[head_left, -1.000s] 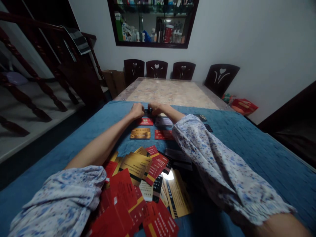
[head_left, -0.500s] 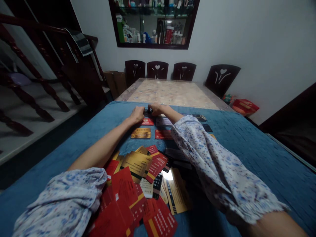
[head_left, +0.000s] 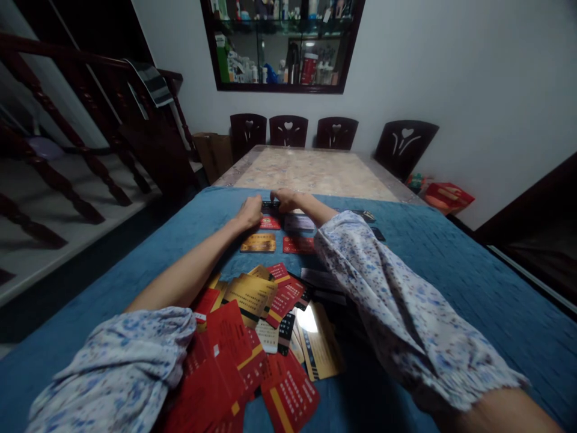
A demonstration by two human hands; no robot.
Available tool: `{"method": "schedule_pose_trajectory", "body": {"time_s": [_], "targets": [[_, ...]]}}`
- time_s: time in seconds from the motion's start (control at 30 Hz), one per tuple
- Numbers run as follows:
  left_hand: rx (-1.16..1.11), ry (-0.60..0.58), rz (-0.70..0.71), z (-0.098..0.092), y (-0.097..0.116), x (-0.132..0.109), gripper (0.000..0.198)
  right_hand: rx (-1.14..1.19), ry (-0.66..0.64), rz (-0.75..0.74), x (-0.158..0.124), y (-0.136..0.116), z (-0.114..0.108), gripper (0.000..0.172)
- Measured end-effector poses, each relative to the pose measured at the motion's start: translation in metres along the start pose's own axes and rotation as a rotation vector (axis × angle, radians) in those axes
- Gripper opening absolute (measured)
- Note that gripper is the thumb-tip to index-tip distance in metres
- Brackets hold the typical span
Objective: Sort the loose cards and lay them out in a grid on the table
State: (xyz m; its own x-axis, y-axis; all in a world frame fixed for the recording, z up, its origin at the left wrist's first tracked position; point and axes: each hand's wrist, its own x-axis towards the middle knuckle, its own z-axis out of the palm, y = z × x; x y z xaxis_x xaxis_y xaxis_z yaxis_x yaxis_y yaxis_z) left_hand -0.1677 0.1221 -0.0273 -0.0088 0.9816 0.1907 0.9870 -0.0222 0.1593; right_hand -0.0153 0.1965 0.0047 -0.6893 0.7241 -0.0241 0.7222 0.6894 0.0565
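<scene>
A dark card lies at the far edge of the blue cloth, between the hands. The left hand touches its left end and the right hand bends over its right; gripping or pressing, I cannot tell. Red and gold cards lie just nearer.

The cloth is plain blue, and the sleeves are pale with a small blue and reddish floral print. The pile is mostly red with gold stripes, plus gold and black; single ones: a gold card, a red card, a black card. The tabletop is mottled beige marble, the chairs dark brown with pale hearts
</scene>
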Motion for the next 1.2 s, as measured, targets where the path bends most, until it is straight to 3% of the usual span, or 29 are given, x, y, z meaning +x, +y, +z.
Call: {"method": "schedule_pose_trajectory", "body": {"time_s": [0.1,0.3,0.47,0.87,1.2], "targets": [[-0.024,0.023,-0.022,0.000,0.002,-0.004,0.041,-0.034,0.026,-0.035,-0.007,0.001,-0.005,0.058],[-0.055,0.088,-0.020,0.000,0.002,-0.011,0.028,-0.076,0.094,-0.079,-0.026,-0.006,-0.016,0.029],[-0.065,0.108,0.001,-0.005,0.006,-0.023,0.028,-0.052,0.183,-0.081,-0.042,-0.014,-0.017,0.031],[-0.073,0.081,0.047,-0.018,0.032,-0.064,0.032,0.003,0.241,-0.154,-0.097,-0.027,-0.016,0.037],[-0.108,0.077,0.111,-0.010,0.050,-0.094,0.029,0.052,0.242,-0.170,-0.140,-0.023,0.001,0.035]]}}
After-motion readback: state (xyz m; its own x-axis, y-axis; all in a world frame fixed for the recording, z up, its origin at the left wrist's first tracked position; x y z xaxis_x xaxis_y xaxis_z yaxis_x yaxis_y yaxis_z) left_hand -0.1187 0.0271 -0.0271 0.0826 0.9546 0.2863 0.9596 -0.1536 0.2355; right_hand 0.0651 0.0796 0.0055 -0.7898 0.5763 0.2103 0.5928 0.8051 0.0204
